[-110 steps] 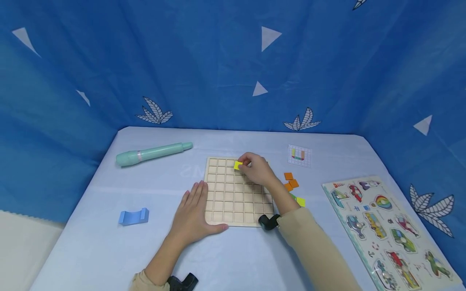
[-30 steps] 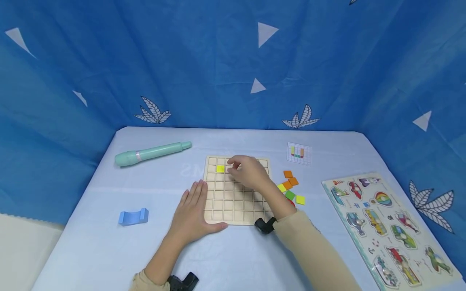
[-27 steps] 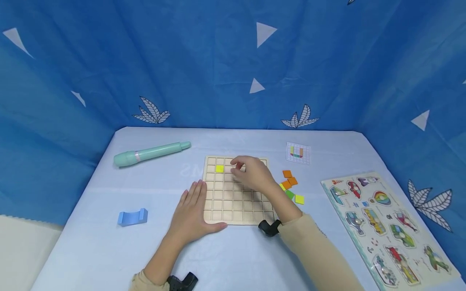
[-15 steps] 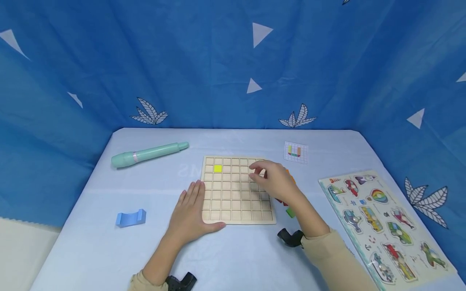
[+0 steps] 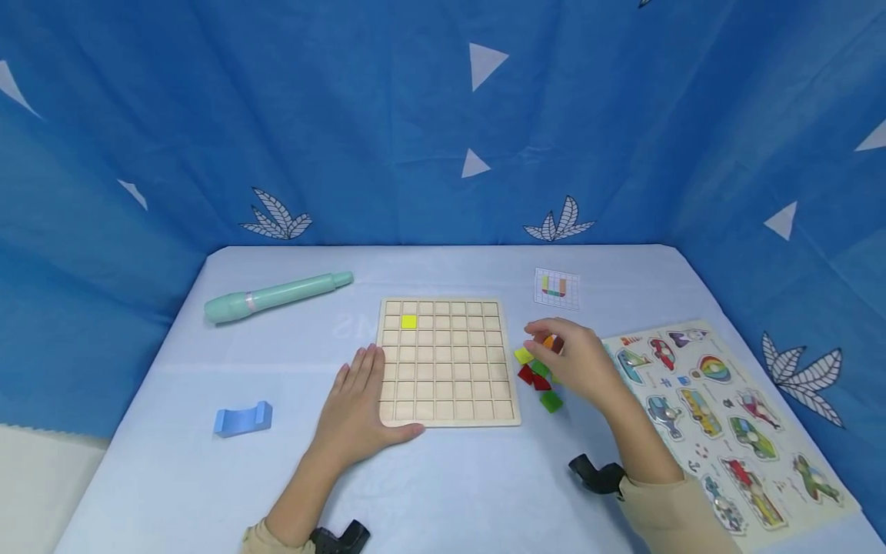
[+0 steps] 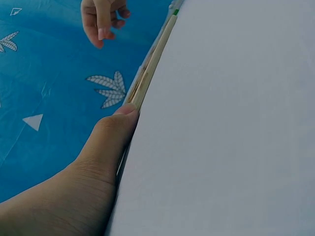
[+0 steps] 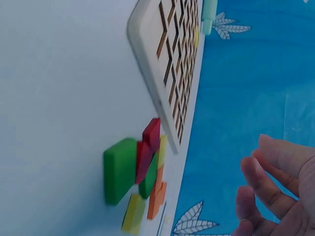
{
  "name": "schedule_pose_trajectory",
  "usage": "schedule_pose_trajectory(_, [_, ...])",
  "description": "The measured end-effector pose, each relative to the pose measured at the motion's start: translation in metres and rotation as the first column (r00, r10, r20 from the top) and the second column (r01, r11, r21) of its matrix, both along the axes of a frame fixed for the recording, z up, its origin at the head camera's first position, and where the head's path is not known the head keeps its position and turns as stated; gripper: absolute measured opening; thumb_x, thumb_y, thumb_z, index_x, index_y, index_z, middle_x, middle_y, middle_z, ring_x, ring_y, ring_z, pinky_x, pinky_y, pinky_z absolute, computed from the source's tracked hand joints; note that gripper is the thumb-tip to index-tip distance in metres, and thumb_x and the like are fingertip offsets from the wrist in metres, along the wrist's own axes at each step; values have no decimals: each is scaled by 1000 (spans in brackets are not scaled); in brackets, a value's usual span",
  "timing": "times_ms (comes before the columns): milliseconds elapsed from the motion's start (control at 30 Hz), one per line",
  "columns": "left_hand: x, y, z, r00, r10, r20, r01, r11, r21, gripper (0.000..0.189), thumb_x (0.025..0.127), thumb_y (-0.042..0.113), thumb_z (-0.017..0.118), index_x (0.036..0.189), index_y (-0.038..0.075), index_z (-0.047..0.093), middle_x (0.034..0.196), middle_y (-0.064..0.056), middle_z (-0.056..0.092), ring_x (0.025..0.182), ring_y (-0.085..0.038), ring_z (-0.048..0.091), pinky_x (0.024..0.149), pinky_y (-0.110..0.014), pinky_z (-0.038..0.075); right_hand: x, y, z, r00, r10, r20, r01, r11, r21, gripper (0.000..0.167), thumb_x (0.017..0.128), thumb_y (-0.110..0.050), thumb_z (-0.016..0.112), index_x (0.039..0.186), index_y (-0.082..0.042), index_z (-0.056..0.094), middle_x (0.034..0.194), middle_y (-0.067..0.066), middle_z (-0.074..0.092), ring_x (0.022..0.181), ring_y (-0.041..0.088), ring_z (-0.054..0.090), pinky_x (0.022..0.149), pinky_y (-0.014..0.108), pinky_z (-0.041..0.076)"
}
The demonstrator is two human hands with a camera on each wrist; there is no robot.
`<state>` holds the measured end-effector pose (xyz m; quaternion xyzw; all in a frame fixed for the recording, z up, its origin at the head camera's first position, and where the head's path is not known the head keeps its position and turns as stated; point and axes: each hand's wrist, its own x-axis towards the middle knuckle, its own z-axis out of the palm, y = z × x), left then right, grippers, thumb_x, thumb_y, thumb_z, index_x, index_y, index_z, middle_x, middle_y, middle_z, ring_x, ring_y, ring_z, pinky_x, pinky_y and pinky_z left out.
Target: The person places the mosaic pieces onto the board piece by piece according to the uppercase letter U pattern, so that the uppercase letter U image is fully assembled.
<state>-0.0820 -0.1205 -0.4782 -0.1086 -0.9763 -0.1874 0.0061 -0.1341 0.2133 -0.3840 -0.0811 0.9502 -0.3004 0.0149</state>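
Observation:
My left hand (image 5: 361,408) rests with straight fingers along the left side of a wooden grid board (image 5: 443,362), its thumb at the front edge. The thumb touches the board's side in the left wrist view. One yellow tile (image 5: 409,322) sits in a cell in the second row from the back, near the left. Over the loose tiles at the board's right hovers my right hand (image 5: 581,362), fingers loosely bent and nothing between them. Beneath it are a green tile (image 7: 118,172), red pieces (image 7: 142,162), a yellow tile (image 5: 523,355) and orange tiles (image 7: 156,201), partly hidden in the head view.
A small card (image 5: 557,289) with a coloured U pattern lies behind the tiles. To the right is a vehicle picture puzzle (image 5: 727,431). A mint-green microphone-shaped toy (image 5: 277,297) and a blue cradle-shaped block (image 5: 243,419) lie on the left. Blue curtain surrounds the table.
The right hand set the yellow tile it pinched into the board, let go, and moved right, off the board to above the loose tiles. The left hand has stayed at the board's edge.

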Motion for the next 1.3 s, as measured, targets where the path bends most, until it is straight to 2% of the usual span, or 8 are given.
schedule_pose_trajectory(167, [0, -1, 1, 1000, 3, 2, -3, 1000, 1, 137, 65, 90, 58, 158, 1, 14, 167, -14, 10, 156, -30, 8, 125, -53, 12, 7, 14, -5, 998, -54, 15, 54, 999, 5, 33, 92, -29, 72, 122, -16, 69, 100, 2, 67, 82, 22, 54, 55, 27, 50])
schedule_pose_trajectory(433, [0, -2, -1, 1000, 3, -4, -3, 1000, -3, 138, 64, 93, 55, 159, 2, 12, 167, -14, 9, 156, -31, 8, 125, -52, 13, 13, 32, -15, 998, -58, -31, 58, 998, 8, 32, 93, -23, 71, 122, -13, 69, 97, 3, 67, 80, 21, 55, 54, 25, 49])
schedule_pose_trajectory(867, [-1, 0, -5, 1000, 4, -2, -4, 1000, -13, 140, 63, 96, 52, 159, 3, 10, 168, -13, 8, 156, -30, 7, 125, -52, 12, 18, 43, -20, 996, -79, -33, 79, 997, -2, 31, 92, -22, 71, 122, -12, 69, 96, 4, 67, 80, 21, 55, 54, 24, 49])
schedule_pose_trajectory(1300, [-1, 0, -3, 1000, 3, 8, -3, 1000, -12, 139, 64, 94, 54, 159, 2, 11, 168, -13, 8, 156, -30, 7, 125, -52, 12, 18, 51, -29, 994, -106, -5, 106, 994, 11, 29, 94, -22, 69, 121, -12, 69, 97, 5, 67, 78, 21, 54, 54, 24, 48])
